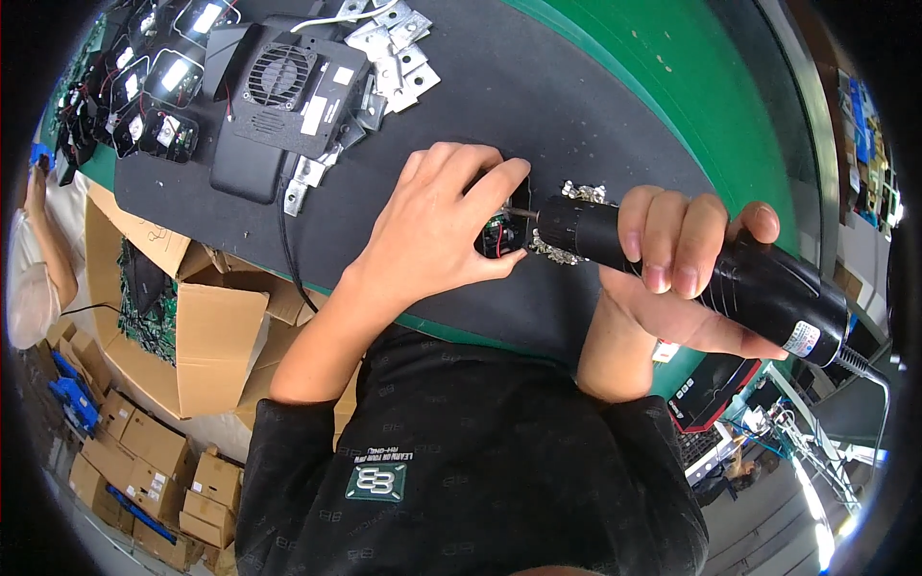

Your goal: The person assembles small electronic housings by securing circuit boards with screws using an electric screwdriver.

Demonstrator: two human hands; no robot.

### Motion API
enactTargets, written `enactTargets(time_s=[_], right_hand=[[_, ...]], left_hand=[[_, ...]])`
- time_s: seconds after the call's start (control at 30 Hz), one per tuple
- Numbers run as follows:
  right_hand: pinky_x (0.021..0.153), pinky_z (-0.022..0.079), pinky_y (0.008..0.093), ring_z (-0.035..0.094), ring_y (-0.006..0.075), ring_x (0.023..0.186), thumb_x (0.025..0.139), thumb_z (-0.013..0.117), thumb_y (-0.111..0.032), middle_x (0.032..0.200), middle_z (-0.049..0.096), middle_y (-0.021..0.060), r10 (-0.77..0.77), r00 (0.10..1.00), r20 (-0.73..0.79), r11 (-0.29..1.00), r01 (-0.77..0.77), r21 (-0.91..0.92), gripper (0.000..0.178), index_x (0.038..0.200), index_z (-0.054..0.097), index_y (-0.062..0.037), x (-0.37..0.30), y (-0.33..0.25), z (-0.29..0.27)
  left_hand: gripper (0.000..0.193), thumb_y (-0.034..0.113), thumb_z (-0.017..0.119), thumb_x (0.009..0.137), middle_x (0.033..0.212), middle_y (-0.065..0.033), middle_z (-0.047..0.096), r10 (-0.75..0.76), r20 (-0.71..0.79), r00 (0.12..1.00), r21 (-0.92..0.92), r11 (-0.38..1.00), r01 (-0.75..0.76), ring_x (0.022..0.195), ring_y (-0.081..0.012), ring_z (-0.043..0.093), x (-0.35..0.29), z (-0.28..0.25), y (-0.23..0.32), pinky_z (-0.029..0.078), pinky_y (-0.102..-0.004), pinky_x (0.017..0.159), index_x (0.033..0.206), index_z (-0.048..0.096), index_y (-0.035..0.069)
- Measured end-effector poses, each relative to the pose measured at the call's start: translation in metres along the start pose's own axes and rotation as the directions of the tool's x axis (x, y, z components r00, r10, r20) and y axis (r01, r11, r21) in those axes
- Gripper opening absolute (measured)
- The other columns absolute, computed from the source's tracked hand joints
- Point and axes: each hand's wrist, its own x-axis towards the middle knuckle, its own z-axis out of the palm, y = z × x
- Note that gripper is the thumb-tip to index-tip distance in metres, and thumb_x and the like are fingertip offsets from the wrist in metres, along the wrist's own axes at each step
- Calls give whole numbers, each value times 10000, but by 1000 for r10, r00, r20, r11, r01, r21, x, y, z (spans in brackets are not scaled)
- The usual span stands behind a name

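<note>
My right hand [677, 254] is wrapped round a black corded electric screwdriver [586, 228], which lies almost level and points left. Its thin bit reaches a small dark housing [497, 240] with a circuit board and a red wire showing. Over that housing curls my left hand [427, 221], thumb and fingers gripping its sides; most of the part is hidden under the hand. Small silvery screws [555, 253] lie in a loose heap below the screwdriver's nose, with another heap [584, 192] above it.
A black device with a round fan grille [317, 106] sits at the back left, beside a pile of metal plates with holes [408, 62]. Further left are several black housings [168, 134]. An open cardboard box [221, 336] stands by the table's left edge. Another person's arm [53, 245] shows far left.
</note>
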Motion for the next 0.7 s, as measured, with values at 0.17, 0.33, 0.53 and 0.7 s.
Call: enactTargets(time_s=[0.17, 0.33, 0.53, 0.7], right_hand=[[651, 378, 289, 528, 101, 645, 782, 638, -661, 800, 580, -19, -25, 999, -26, 1000, 26, 14, 741, 1301, 492, -152, -2, 2, 2], [646, 384, 293, 530, 102, 647, 790, 641, -640, 786, 581, -21, -10, 999, -40, 1000, 9, -22, 681, 1261, 510, -167, -2, -2, 3], [644, 388, 293, 530, 102, 651, 790, 640, -639, 786, 583, -23, -10, 999, -50, 1000, 9, -18, 671, 1248, 513, -165, 0, -1, 5], [644, 389, 292, 529, 103, 649, 792, 634, -643, 787, 586, -20, -11, 998, -60, 1000, 10, -22, 677, 1253, 511, -163, 0, -1, 6]], left_hand=[[702, 299, 829, 575, 1104, -106, 562, -1, 9, 1000, 6, 1000, 1, 1031, -297, 538, -1, 0, 0, 414, -403, 893, 1189, 579, 69], [699, 306, 825, 578, 1107, -104, 560, 0, 9, 1000, 9, 1000, 0, 1035, -294, 535, 0, 0, 0, 414, -403, 891, 1189, 581, 69], [697, 305, 824, 576, 1109, -100, 559, -2, 1, 1000, 1, 1000, 2, 1038, -291, 534, 0, 1, -1, 414, -404, 886, 1188, 584, 73], [696, 303, 823, 578, 1103, -101, 561, -3, 1, 1000, 1, 1000, 3, 1037, -292, 534, -1, 1, -1, 413, -405, 886, 1190, 583, 74]])
